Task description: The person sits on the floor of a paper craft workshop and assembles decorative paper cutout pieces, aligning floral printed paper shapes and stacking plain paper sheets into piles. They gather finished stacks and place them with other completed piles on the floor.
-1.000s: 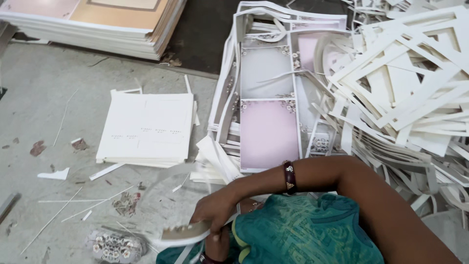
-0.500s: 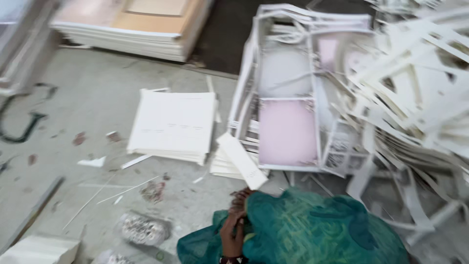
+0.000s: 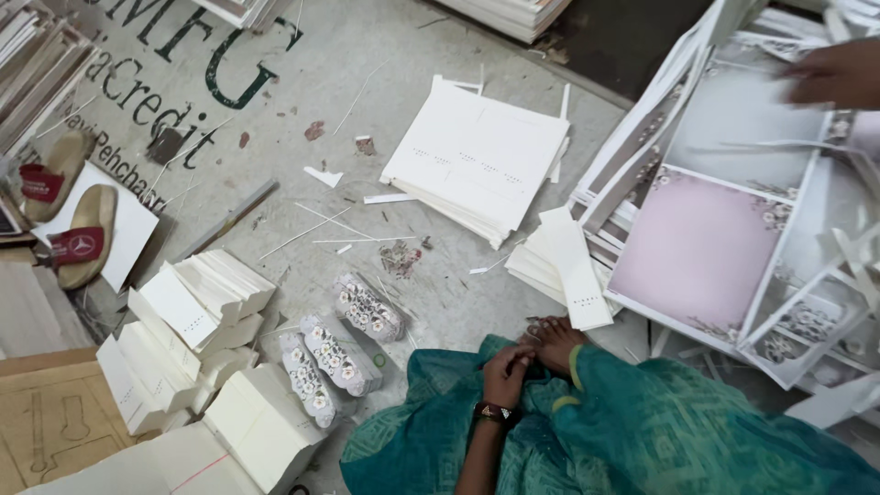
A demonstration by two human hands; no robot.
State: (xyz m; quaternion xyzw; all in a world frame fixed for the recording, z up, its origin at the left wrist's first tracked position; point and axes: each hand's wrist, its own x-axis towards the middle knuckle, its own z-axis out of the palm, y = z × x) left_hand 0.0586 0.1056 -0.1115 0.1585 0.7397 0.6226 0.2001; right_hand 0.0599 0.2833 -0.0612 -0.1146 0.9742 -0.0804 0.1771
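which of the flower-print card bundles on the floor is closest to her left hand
The upper right bundle, lying nearest the left hand; the other two bundles sit further left, beside the white stacks.

Even, diffuse daylight fills the scene, bright without harshness, and its source cannot be told. The concrete floor [image 3: 440, 302] shows only faint, soft-edged shadows under the stack of white cards [image 3: 481, 160] and the folded card bundles [image 3: 206, 293]. White paper comes close to washing out, but the fine print on it stays visible, with no hard glare. A dark strip at the top edge [image 3: 632, 46] falls into deep shade. Focus is fair at the centre; the right hand [image 3: 839, 73] at the upper corner is smeared by motion blur, and the edges look slightly stretched by the wide lens
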